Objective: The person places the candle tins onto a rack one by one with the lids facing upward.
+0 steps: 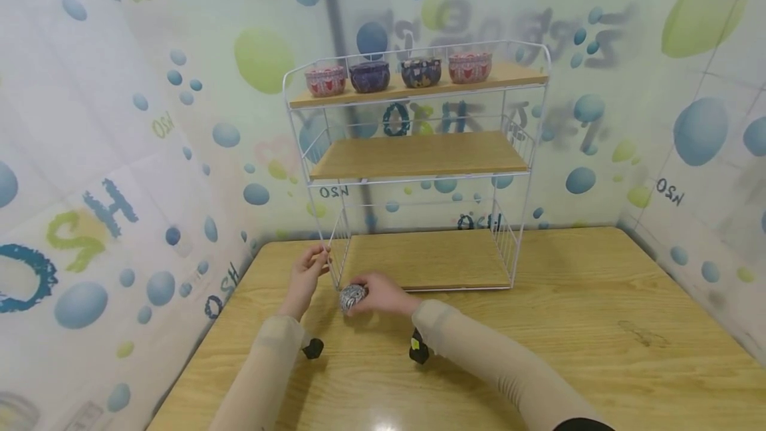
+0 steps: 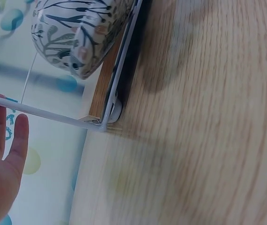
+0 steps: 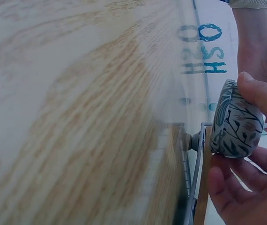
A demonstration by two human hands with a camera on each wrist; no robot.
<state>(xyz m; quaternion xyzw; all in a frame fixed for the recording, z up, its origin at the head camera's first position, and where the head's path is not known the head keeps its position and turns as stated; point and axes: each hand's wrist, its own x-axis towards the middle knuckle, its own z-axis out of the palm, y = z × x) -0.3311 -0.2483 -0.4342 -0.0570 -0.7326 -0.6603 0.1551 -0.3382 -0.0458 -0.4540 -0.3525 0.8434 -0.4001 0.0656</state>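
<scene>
My right hand [image 1: 383, 292] holds a small round patterned tin [image 1: 352, 296] between thumb and fingers. In the right wrist view the tin [image 3: 236, 122] shows dark leaves and stems on white; it is tilted on its side. The tin [image 2: 77, 35] also appears in the left wrist view, just beyond the bottom shelf's front corner. My left hand [image 1: 306, 278] is at the left front post of the white wire rack [image 1: 516, 238]. In the left wrist view, the left hand [image 2: 0, 168] has straightish fingers, one fingertip touching the post; its thumb is not clearly seen.
Several similar tins stand in a row on the top shelf [image 1: 509, 74], including a pink one [image 1: 326, 82] and a dark blue one [image 1: 370, 77]. Below are the wooden middle shelf [image 1: 419, 155] and bottom shelf [image 1: 425, 258]. The rack stands on a wooden table [image 1: 574, 324] against patterned walls.
</scene>
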